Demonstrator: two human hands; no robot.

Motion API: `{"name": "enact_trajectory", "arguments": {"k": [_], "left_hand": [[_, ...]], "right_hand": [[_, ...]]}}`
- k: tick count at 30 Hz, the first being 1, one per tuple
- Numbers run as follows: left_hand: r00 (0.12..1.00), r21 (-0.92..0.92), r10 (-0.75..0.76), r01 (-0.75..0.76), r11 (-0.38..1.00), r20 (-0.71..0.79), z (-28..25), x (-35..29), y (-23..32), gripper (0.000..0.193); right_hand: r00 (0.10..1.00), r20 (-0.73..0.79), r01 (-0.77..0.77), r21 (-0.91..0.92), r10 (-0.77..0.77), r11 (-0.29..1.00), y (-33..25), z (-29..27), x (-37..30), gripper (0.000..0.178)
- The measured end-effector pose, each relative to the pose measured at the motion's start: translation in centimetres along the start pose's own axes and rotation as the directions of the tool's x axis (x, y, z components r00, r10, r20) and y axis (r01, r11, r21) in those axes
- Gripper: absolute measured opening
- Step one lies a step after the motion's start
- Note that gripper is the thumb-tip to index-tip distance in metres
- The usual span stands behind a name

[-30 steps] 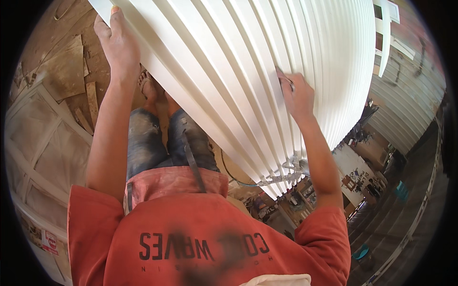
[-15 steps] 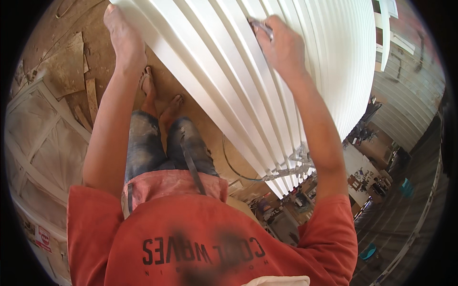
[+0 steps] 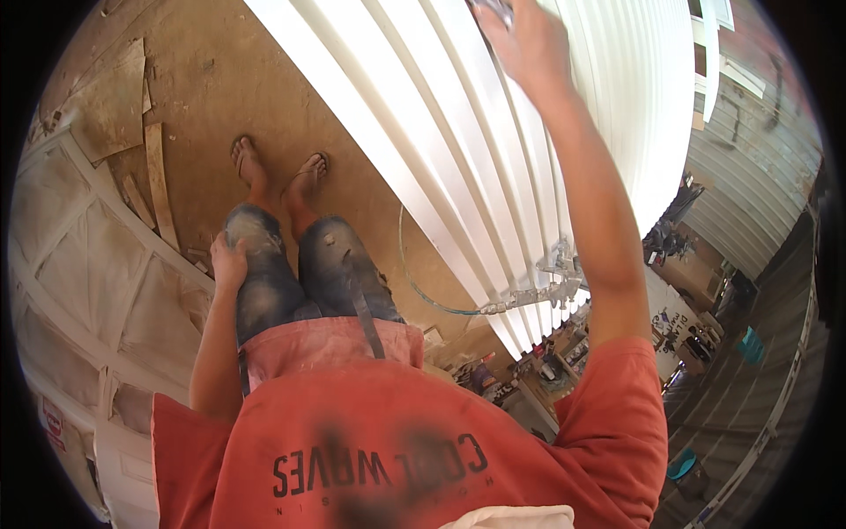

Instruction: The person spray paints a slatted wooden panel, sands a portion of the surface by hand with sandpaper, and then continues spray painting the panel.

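Observation:
My right hand (image 3: 536, 44) is closed around a small silvery tool (image 3: 500, 11) at the top edge, which cuts off part of it. The tool's tip lies over the long white slats (image 3: 476, 150) on my right, but I cannot tell if it touches them. My left hand (image 3: 231, 261) rests against the side of my left leg, in worn denim shorts (image 3: 263, 284), with its fingers lying on the cloth and nothing in them. Near my right forearm, a metal spray gun (image 3: 560, 280) hangs at the near end of the slats, with a thin hose (image 3: 414, 284) trailing from it.
White panelled frames (image 3: 84, 256) stand along the left. Loose wooden boards (image 3: 161, 185) lie on the brown floor (image 3: 264, 79) past them. To the right are a cluttered work area (image 3: 546, 370), a teal container (image 3: 751, 346) and a corrugated metal wall (image 3: 749, 176).
My left hand has left the edge of the slats and dropped to my leg. My right hand has slid farther away along the slats with the tool. My feet have shifted.

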State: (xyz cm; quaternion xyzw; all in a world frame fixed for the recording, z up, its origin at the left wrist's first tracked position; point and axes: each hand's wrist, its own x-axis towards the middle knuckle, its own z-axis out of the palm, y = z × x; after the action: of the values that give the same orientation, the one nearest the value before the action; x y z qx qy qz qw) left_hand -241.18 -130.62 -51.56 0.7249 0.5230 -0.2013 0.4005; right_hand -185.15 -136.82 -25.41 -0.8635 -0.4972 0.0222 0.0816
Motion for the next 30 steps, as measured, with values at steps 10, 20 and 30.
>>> {"name": "enact_trajectory", "arguments": {"k": [10, 20, 30], "left_hand": [[0.992, -0.101, -0.068, 0.078, 0.992, 0.102, 0.5, -2.1, -5.5, 0.056], [0.979, -0.141, -0.090, 0.117, 0.983, 0.182, 0.1, -4.0, -4.2, 0.048], [0.983, -0.212, -0.101, 0.132, 0.968, 0.154, -0.1, -5.0, -3.5, 0.042]], "right_hand": [[0.999, -0.028, 0.040, -0.054, -0.042, 0.998, 0.6, -0.5, -0.7, 0.022], [0.998, 0.062, -0.023, -0.077, 0.028, 0.997, 1.3, -1.1, -2.4, 0.021], [0.987, 0.129, -0.086, -0.087, 0.097, 0.992, 2.6, -1.2, -5.8, 0.022]]}}
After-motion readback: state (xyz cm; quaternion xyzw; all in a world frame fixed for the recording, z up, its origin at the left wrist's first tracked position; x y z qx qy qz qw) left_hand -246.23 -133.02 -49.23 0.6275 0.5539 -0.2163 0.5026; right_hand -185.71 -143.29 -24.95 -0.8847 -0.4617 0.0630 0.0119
